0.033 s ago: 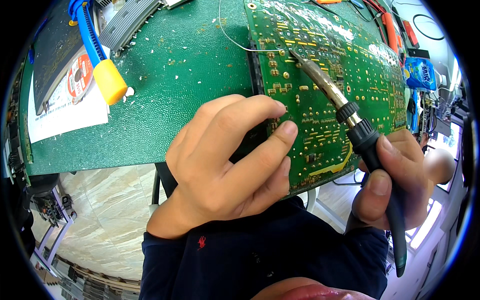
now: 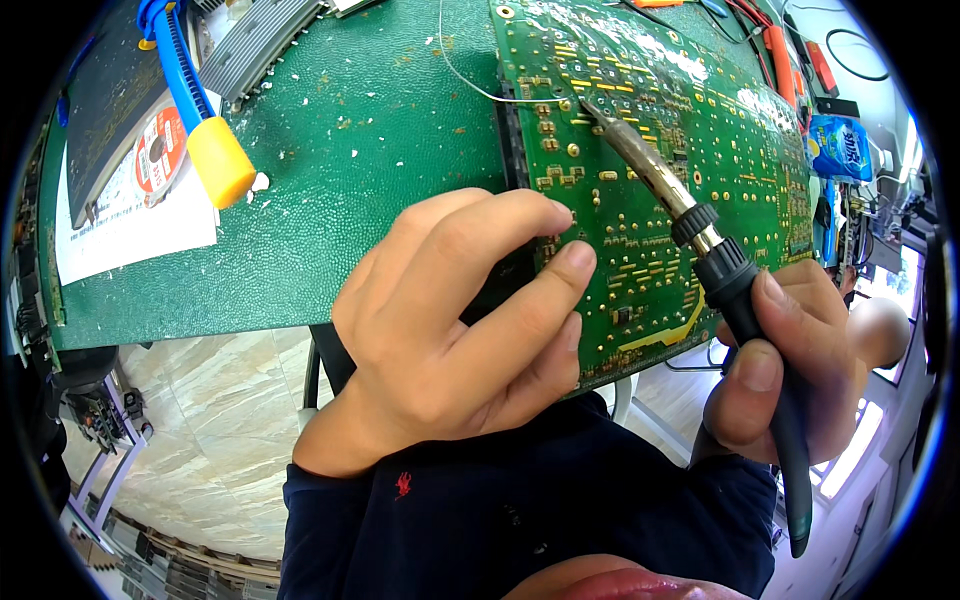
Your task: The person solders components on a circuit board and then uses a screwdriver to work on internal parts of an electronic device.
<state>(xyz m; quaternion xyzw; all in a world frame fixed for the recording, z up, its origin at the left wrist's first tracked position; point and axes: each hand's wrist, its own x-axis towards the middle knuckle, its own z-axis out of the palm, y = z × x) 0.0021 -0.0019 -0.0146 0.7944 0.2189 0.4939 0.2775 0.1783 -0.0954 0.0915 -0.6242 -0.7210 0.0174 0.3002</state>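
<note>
My right hand (image 2: 800, 370) grips a soldering iron (image 2: 735, 280) by its dark handle. The iron's tip points up and left, at solder points near the far left corner of a green circuit board (image 2: 740, 215). A thin solder wire (image 2: 480, 88) curves in from the top, its end close beside the tip; whether they touch is too small to tell. My left hand (image 2: 450, 320) is at the board's left edge, fingers bent and apart, with nothing seen between the fingertips. Its lower fingers overlap the board in view; contact is unclear.
A green mat (image 2: 370, 200) with white crumbs covers the table. At left are a blue clamp-like tool with a yellow end (image 2: 220, 165), a solder spool (image 2: 158, 150), a paper sheet (image 2: 130, 245) and a grey finned part (image 2: 250, 50). A blue packet (image 2: 840, 148) stands at right.
</note>
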